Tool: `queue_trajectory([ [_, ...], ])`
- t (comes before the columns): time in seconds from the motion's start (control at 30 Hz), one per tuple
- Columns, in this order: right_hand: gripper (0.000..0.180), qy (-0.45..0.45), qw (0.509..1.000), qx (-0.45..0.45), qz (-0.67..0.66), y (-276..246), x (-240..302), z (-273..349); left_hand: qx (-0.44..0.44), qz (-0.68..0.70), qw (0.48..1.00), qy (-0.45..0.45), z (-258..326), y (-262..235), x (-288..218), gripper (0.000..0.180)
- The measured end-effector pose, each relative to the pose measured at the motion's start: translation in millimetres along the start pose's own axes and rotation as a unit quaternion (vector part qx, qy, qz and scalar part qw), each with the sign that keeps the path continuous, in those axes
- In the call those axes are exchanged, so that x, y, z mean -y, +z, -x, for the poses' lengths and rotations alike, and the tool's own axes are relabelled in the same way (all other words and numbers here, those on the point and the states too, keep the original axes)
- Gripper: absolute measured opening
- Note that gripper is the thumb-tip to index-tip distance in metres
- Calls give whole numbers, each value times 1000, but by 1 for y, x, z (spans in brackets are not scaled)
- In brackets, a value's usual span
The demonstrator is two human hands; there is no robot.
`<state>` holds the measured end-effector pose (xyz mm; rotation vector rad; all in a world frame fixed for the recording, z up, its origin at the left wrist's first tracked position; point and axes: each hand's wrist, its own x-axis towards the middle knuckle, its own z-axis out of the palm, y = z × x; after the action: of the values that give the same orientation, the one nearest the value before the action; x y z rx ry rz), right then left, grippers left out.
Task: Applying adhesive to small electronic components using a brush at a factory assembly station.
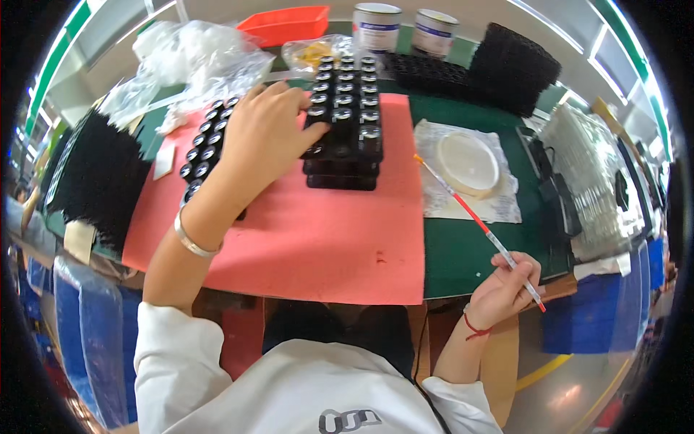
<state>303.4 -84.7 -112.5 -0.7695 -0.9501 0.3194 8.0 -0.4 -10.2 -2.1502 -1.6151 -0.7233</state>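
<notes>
My left hand (pixel 269 129) reaches over the left edge of a stacked black tray (pixel 341 178) that holds rows of black cylindrical parts (pixel 342 114) with shiny round tops. Its fingers are curled and the thumb lies against the tray's left rows. The fingertips are partly hidden, so what they grip cannot be made out. Lower and to the left, partly behind my forearm, is a second group of the same shiny-topped parts (pixel 204 153). My right hand (pixel 508 289) is closed round a slim paintbrush (pixel 471 211) with a red and silver handle, its orange tip pointing up-left.
A pink mat (pixel 332 253) covers part of the green table (pixel 463 253). On the right a round white dish (pixel 468 163) sits on cloth. Black bristly stacks (pixel 97 177) stand left, another (pixel 513 69) back right. Cans (pixel 376 27), plastic bags (pixel 199 61) and a red tray (pixel 285 25) line the back.
</notes>
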Motion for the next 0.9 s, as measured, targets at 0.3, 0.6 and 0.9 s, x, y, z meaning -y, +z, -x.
queue_trajectory([
  [0.3,24,-120,962,33,243,-24,13,-32,-53,159,983,76,30,-20,-47,25],
  [0.6,17,-158,924,134,321,-17,11,-44,122,336,926,125,71,24,-39,33],
  [0.9,23,-72,941,96,315,-3,9,-41,229,522,815,-103,75,20,-35,26],
])
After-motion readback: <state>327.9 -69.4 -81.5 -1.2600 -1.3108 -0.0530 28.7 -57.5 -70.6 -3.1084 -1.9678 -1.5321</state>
